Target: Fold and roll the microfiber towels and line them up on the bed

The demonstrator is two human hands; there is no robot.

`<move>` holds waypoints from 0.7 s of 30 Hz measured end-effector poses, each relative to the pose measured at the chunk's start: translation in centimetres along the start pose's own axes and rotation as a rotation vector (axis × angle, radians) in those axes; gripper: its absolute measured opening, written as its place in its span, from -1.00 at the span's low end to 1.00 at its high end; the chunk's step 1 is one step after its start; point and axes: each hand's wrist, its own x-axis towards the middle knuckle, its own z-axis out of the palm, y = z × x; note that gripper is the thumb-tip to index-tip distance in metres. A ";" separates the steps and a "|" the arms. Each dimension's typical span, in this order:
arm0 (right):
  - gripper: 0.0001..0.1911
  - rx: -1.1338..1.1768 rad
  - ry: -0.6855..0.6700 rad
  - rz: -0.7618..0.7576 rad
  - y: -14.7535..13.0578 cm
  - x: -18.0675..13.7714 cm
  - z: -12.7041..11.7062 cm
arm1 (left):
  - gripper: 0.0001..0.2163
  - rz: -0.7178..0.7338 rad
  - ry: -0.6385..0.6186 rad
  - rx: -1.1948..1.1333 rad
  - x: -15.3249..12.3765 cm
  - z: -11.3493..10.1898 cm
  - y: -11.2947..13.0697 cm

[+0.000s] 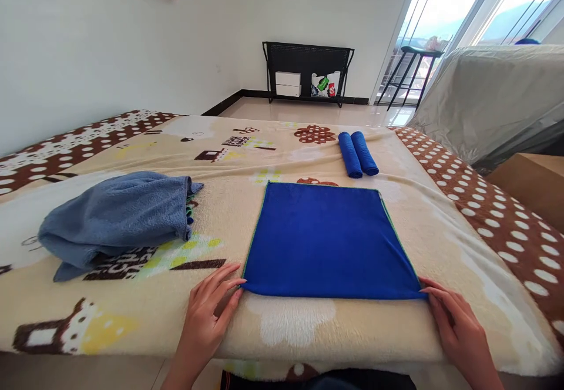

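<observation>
A blue cloth (326, 240) with a thin green edge lies spread flat on the patterned blanket (291, 322). Its near left corner is pinched between the thumb and fingers of my left hand (211, 305). On the other side, my right hand (456, 319) pinches the near right corner. The near edge runs almost straight between both hands, and a few soft creases show near the right side. Beyond the cloth, two rolled blue cloths (358, 154) lie side by side.
A greyish-blue towel heap (118, 217) rests at the left, with green and blue edges peeking out at its right end. A black rack (308, 64) stands by the far wall. At the right are a cardboard box (529, 181), a plastic-covered piece of furniture (497, 90) and a stool (416, 64).
</observation>
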 end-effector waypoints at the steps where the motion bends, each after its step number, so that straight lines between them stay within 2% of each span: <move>1: -0.79 0.008 -0.018 -0.003 0.2 0.1 -0.2 | -0.80 0.012 -0.010 0.005 0.1 -0.1 -0.3; 7: -0.79 0.039 -0.110 -0.064 1.8 0.8 -1.4 | -0.82 0.148 -0.096 0.040 1.2 -1.4 -1.9; 12: -0.78 -0.008 -0.105 -0.044 2.2 1.7 -0.6 | -0.86 0.113 -0.180 0.116 2.3 -1.3 -1.3; 21: -0.78 -0.201 0.007 -0.068 1.8 2.9 1.2 | -0.90 0.109 -0.070 0.326 3.3 1.2 -0.4</move>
